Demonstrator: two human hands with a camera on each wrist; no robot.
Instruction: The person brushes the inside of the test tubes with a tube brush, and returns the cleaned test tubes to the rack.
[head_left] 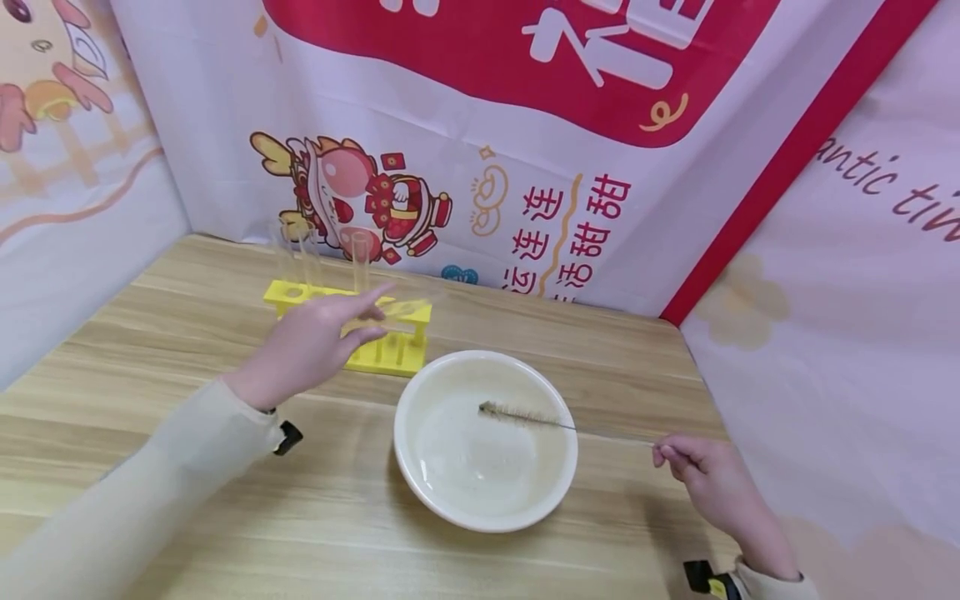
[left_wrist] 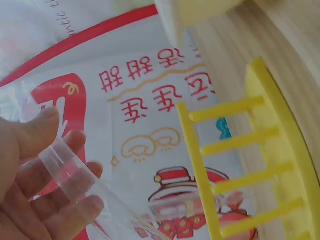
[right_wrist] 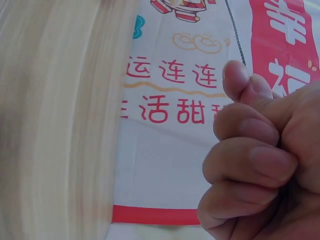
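Note:
My right hand (head_left: 708,475) pinches the thin wire handle of a test tube brush (head_left: 525,415) between thumb and forefinger, other fingers curled. The bristled end hangs over the white bowl (head_left: 408,467). In the right wrist view, the hand (right_wrist: 255,160) shows the wire leading away above the thumb. My left hand (head_left: 311,337) is over the yellow test tube rack (head_left: 273,292), its fingers bent around a clear test tube (left_wrist: 70,165) seen in the left wrist view; its faint outline makes the grip hard to read. Several clear test tubes (head_left: 361,262) stand upright in the rack.
The bowl stands in front of the rack on the wood-grain table (head_left: 322,492). A printed white and red cloth (head_left: 465,108) hangs behind the table's back edge, with more cloth (head_left: 825,333) along the right side.

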